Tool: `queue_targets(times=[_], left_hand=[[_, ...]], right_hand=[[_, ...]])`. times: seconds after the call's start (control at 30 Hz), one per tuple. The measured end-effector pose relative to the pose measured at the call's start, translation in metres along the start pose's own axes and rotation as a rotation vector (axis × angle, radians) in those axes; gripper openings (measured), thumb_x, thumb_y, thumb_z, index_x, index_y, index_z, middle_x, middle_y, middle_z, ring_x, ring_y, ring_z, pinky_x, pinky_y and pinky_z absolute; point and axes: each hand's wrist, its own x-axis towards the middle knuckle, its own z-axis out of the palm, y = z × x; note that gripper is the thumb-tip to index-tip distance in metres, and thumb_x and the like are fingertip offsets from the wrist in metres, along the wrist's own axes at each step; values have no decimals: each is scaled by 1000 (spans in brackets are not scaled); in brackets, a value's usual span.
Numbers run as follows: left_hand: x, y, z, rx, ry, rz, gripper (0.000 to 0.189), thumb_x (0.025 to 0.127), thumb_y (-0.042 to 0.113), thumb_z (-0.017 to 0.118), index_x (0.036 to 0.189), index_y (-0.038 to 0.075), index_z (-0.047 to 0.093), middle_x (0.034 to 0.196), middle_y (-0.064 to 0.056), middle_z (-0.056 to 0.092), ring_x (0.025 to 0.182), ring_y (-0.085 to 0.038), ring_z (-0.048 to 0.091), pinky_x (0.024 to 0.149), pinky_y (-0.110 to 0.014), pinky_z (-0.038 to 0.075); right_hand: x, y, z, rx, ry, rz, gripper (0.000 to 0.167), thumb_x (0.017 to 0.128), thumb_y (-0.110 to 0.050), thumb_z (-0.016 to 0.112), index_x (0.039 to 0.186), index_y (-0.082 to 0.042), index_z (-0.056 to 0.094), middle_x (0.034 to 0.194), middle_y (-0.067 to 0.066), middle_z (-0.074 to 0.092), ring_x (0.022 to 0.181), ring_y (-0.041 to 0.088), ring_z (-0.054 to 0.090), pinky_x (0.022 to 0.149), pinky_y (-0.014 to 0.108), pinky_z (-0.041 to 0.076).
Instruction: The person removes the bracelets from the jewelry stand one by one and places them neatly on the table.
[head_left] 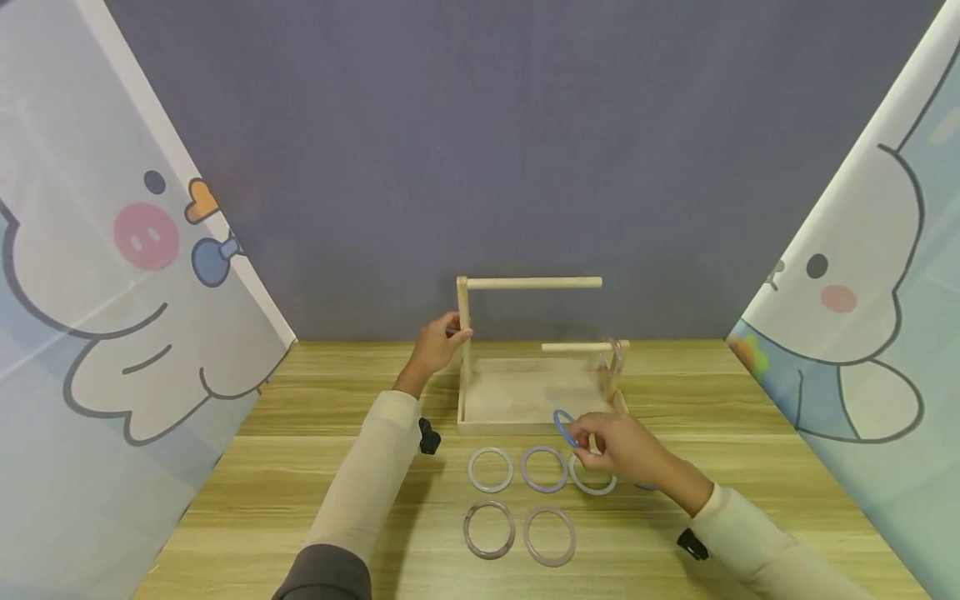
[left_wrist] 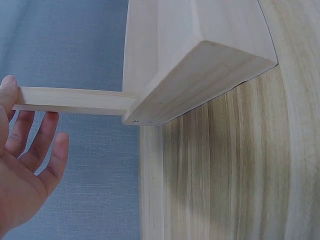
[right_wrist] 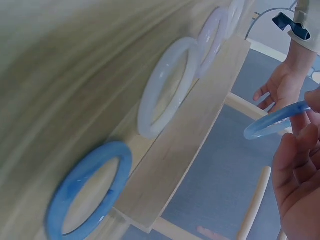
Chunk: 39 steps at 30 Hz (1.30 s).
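Note:
My left hand (head_left: pixel 437 343) grips the left upright post (head_left: pixel 463 302) of a wooden rack, thumb on one side and fingertips on the other in the left wrist view. A blue bangle (right_wrist: pixel 270 120) is pinched between the thumb and fingers of my right hand (head_left: pixel 618 446), held up near the rack's front edge. Below that hand, a white bangle (head_left: pixel 596 492) lies on the table, partly covered by it. Another blue bangle (right_wrist: pixel 80 175) lies beside it, mostly hidden in the head view. A pale, pinkish bangle (head_left: pixel 619 358) hangs on the rack's lower bar (head_left: pixel 570 347).
To the left lie a lavender bangle (head_left: pixel 544 490) and a whitish bangle (head_left: pixel 470 471). Nearer me are a grey-brown bangle (head_left: pixel 489 556) and a pinkish one (head_left: pixel 551 563). The rack's upper bar (head_left: pixel 532 283) carries nothing. A grey backdrop (head_left: pixel 480 167) stands behind the table.

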Motion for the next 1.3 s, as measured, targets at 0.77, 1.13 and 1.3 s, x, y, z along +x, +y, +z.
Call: queue_targets(times=[0.77,1.13,1.3], left_hand=[[-1,1,0,12,-21,-6,43,105,37,57,138,9,55,134,-15,64,124,-33,61,103,-50,52],[-1,1,1,14,3,20,44,106,37,56,139,7,55,134,-17,64,123,-35,61,102,-51,52],[-1,0,-1,-4,-11,6,47,105,39,57,140,8,54,135,-16,63,125,-34,60,104,-52,51]], right_hand=[[-30,-6,3,100,-138,-148,29,75,-3,80,89,-23,64,76,-15,62,62,-12,43,55,1,36],[-41,-15,1,182,-215,-154,30,76,-1,82,87,-23,64,74,-15,61,63,-13,45,55,1,38],[-49,-17,-1,189,-250,-135,30,77,-2,80,86,-25,63,74,-16,60,64,-13,44,56,1,38]])
